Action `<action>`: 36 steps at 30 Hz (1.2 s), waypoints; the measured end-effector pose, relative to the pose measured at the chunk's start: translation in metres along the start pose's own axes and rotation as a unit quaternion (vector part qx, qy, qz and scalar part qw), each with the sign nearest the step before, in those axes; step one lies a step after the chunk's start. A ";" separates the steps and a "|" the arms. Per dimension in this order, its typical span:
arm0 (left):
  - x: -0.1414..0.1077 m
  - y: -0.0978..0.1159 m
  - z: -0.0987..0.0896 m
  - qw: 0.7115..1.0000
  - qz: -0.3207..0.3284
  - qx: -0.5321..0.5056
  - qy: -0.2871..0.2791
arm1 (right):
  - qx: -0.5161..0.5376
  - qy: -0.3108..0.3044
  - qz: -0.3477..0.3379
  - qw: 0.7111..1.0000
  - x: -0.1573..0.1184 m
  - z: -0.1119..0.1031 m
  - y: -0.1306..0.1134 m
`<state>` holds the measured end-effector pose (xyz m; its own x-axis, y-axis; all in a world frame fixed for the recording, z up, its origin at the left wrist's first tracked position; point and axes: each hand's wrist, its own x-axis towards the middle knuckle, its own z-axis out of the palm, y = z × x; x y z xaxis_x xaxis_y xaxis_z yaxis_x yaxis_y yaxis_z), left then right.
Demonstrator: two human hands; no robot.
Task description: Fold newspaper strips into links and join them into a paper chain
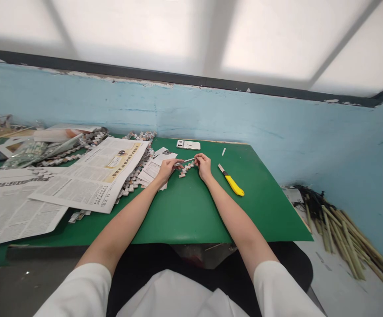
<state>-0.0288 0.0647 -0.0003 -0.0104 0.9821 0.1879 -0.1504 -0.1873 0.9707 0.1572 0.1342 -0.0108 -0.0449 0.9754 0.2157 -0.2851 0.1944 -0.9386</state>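
Between my two hands a thin folded paper strip [188,161] is stretched, slightly tilted up to the right. My left hand [169,170] pinches its left end, and my right hand [203,165] pinches the right end. Just below the strip, a short zigzag chain of folded paper [185,171] lies on the green table; whether it touches my right fingers I cannot tell. To the left of my left hand lie cut paper pieces [151,171]. A yellow-handled knife [233,184] rests to the right of my right hand.
A white phone [188,144] lies behind my hands on the green table [191,215]. Newspaper sheets [95,176] cover longer folded-paper chains [132,180] on the left. A small paper scrap [224,152] sits at the back right. Bundled stalks [346,237] lie on the floor.
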 end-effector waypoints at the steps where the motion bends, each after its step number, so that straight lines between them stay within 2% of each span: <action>1: 0.000 0.000 0.001 1.000 -0.001 0.014 0.002 | -0.009 -0.001 -0.001 1.000 0.000 0.000 0.000; 5: 0.003 -0.001 0.001 0.997 -0.003 0.075 -0.012 | -0.018 -0.010 -0.004 1.000 -0.002 0.000 0.000; 9: 0.006 -0.008 -0.001 0.993 -0.003 0.106 -0.046 | 0.024 -0.022 -0.002 0.999 -0.002 -0.001 -0.004; 13: 0.008 -0.014 -0.002 0.992 -0.001 0.119 -0.049 | 0.050 -0.033 0.021 0.998 -0.003 0.002 -0.009; 16: 0.006 -0.012 -0.001 0.990 -0.003 0.134 -0.047 | 0.058 -0.069 0.048 0.995 -0.006 0.006 -0.011; 20: 0.003 -0.007 0.001 0.990 0.003 0.129 -0.051 | 0.055 -0.097 0.062 0.992 -0.010 0.009 -0.012; 36: 0.002 -0.003 0.003 0.992 -0.026 0.111 -0.063 | 0.042 -0.109 0.038 0.992 -0.008 0.006 -0.005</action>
<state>-0.0256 0.0675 -0.0019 0.1167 0.9833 0.1398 0.0733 -0.1489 0.9861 0.1536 0.1243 -0.0066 -0.2729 0.9395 0.2072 -0.3507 0.1034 -0.9308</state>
